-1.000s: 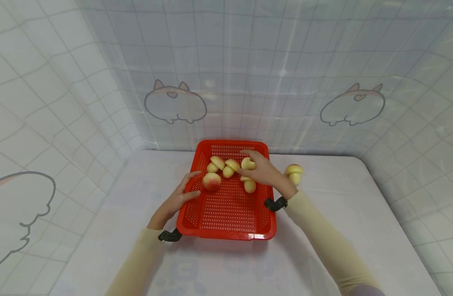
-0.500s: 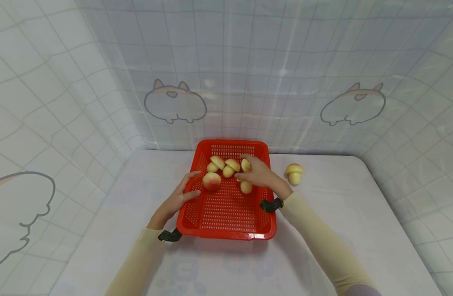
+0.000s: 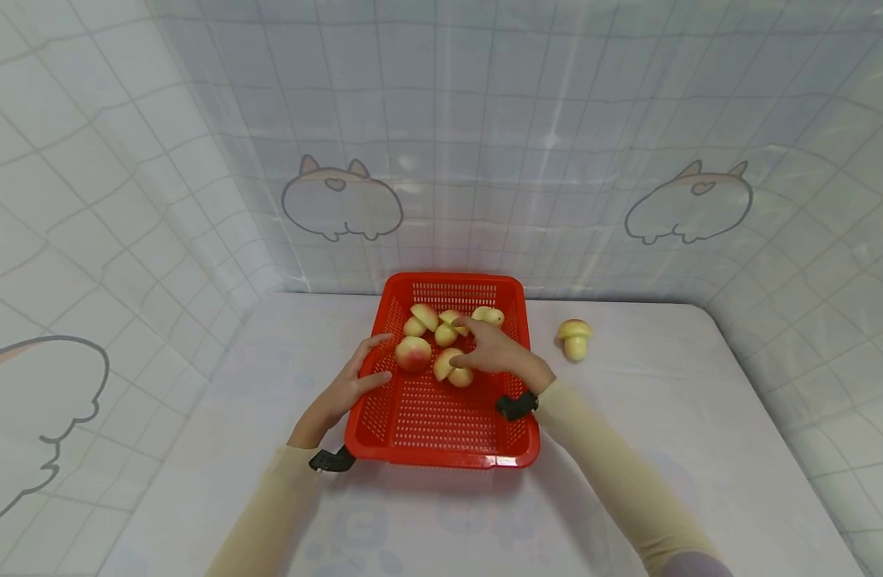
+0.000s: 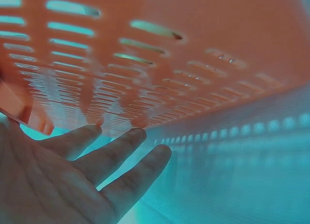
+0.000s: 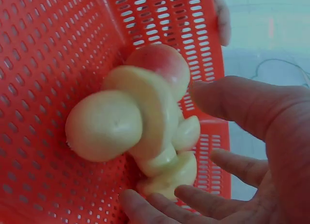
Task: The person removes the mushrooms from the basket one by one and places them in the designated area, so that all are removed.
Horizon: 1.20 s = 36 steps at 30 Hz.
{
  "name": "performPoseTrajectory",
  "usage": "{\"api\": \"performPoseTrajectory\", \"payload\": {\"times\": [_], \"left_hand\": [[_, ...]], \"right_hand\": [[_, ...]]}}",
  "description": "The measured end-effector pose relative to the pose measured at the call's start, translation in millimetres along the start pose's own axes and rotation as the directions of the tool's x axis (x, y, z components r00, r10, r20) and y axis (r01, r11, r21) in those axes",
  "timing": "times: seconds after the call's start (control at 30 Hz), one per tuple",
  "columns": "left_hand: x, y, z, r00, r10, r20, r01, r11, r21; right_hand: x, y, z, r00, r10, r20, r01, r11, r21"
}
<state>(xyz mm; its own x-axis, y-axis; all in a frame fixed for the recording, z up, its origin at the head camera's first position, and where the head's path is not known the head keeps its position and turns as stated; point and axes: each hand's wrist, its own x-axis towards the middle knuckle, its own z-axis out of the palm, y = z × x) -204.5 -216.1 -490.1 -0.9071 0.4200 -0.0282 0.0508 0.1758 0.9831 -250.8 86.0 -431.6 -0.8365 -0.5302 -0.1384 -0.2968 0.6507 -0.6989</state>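
Mushroom-shaped pieces sit in the upper half of the red basket at the centre of my head view — I count five, taking the round, red-blushed piece as a cap seen end-on. One lone mushroom rests on the white table right of centre, so I judge most of the lot is in, with that one left out. On my feed the right hand is released, thumb and fingers spread beside the nearest mushroom; whether the thumb touches it, I cannot tell. At centre left, the left hand grasps the basket's rim. Surfaces look smooth and faintly glossy: domed caps, stubby rounded stems — and slotted, plastic-looking basket walls.
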Motion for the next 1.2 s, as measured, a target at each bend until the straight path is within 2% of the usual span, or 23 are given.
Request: {"api": "performPoseTrajectory", "payload": {"times": [0.2, 0.43, 0.8, 1.0, 1.2], "left_hand": [[-0.4, -0.3, 0.5, 1.000, -0.012, -0.007, 0.012, 1.000, 0.002], [-0.1, -0.6, 0.9, 1.000, -0.022, -0.013, 0.022, 1.000, 0.012], [0.0, 1.3, -0.3, 1.000, -0.018, 0.000, 0.018, 1.000, 0.002], [0.2, 0.2, -0.8, 1.000, -0.020, -0.001, 0.020, 1.000, -0.004], [-0.1, -1.2, -1.0, 1.000, -0.025, -0.002, 0.025, 1.000, -0.008]], "right_hand": [[0.3, -2, 8, 0.996, -0.033, 0.083, 0.032, 0.999, 0.003], [3.3, 0, 16, 0.989, -0.074, 0.128, 0.076, 0.997, -0.008], [2.7, -8, 19, 0.979, -0.074, 0.191, 0.078, 0.997, -0.018], [7.6, -9, 23, 0.971, -0.105, 0.216, 0.118, 0.992, -0.051], [8.3, -14, 26, 0.963, -0.100, 0.248, 0.118, 0.991, -0.059]]}}
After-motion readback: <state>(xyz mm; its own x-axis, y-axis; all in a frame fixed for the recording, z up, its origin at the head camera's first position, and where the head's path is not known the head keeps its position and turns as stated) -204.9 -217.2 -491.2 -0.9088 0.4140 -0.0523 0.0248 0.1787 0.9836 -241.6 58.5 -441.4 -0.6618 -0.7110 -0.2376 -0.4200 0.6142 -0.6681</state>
